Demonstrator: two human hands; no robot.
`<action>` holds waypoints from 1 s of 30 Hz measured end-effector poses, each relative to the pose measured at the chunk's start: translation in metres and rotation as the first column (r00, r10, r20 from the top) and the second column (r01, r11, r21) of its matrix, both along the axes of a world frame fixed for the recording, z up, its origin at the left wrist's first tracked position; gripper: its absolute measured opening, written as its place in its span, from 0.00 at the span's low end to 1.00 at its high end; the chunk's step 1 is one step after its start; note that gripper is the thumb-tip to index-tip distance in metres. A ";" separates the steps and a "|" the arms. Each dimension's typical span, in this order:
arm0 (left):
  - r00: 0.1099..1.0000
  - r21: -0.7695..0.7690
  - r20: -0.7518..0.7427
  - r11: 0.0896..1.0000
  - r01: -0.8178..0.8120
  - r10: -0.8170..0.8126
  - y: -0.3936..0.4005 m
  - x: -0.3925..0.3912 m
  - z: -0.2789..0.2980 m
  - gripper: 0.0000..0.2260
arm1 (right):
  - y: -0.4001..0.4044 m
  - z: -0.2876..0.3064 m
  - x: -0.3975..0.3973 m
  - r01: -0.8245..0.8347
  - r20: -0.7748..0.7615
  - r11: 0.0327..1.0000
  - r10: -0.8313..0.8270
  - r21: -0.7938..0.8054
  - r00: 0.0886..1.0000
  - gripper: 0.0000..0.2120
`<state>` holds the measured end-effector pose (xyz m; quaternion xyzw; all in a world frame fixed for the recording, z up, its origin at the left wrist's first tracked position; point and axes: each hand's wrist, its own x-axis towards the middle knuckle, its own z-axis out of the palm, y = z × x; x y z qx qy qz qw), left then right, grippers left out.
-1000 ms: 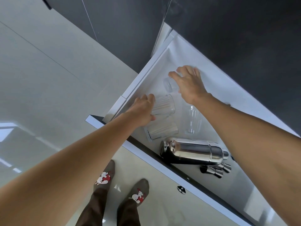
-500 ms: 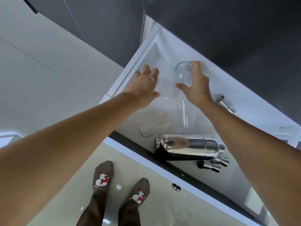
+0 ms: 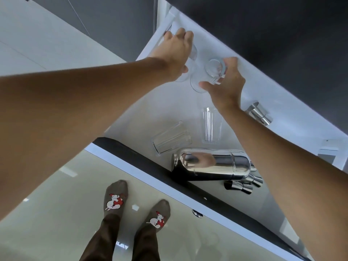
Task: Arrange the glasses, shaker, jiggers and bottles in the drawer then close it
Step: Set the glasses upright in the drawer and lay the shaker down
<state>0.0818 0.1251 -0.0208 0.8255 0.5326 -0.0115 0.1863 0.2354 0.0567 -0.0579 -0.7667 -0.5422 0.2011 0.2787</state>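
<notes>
The white drawer (image 3: 131, 117) is pulled open. My right hand (image 3: 226, 85) grips a clear glass (image 3: 207, 74) near the drawer's back. My left hand (image 3: 175, 51) rests over another clear glass (image 3: 192, 53) at the back left corner, mostly hiding it. Two ribbed glasses lie on the drawer floor: one (image 3: 171, 138) on its side, one (image 3: 211, 125) beside it. A steel shaker (image 3: 212, 162) lies by the drawer front, with a jigger (image 3: 243, 184) next to it. Another jigger (image 3: 259, 113) lies near the back wall. I see no bottles.
A dark cabinet front (image 3: 282, 34) overhangs the drawer's back. The drawer front (image 3: 188, 200) carries a small metal knob (image 3: 196, 213). My two socked feet (image 3: 135, 208) stand on the glossy floor just below it.
Both hands reached farther toward the drawer's back. The right hand carried its glass along; the left hand moved over a glass to the back left corner. The view tilted down.
</notes>
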 end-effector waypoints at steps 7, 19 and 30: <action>0.999 0.064 -0.009 0.997 0.037 -0.036 0.006 0.000 -0.002 0.30 | 0.003 0.001 -0.017 0.082 -0.013 0.996 -0.082 0.042 0.997 0.32; 0.949 -0.269 0.287 0.962 -0.048 0.127 -0.091 -0.039 -0.002 0.21 | -0.065 0.008 -0.003 0.121 0.049 0.948 -0.112 -0.295 0.993 0.32; 0.997 -0.723 -0.029 0.690 0.032 -0.076 -0.132 -0.054 -0.018 0.36 | -0.091 0.017 -0.010 0.131 0.058 0.751 -0.122 -0.647 0.991 0.36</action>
